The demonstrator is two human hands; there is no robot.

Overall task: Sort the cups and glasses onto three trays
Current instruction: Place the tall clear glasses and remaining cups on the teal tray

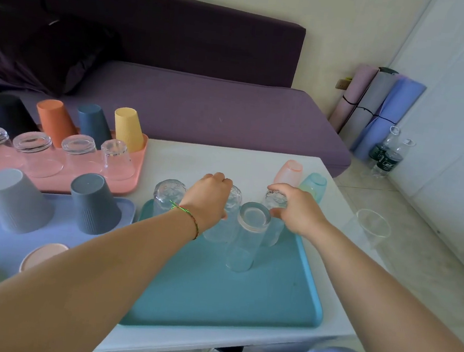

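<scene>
On the teal tray (212,294) stand upturned clear glasses. My left hand (210,195) grips one tall glass (219,229) near the tray's far edge. My right hand (296,208) grips another glass (275,200) at the tray's far right corner. A tall smooth glass (247,234) stands between them, and a patterned glass (167,195) stands at the far left corner. The pink tray (52,182) holds short glasses and coloured cups. The blue tray (46,242) carries grey cups.
A pink cup (288,171) and a light teal cup (313,184) stand upturned on the white table behind my right hand. A clear glass (372,228) stands upright at the table's right edge. A purple sofa lies behind; bottles and rolled mats are on the floor at right.
</scene>
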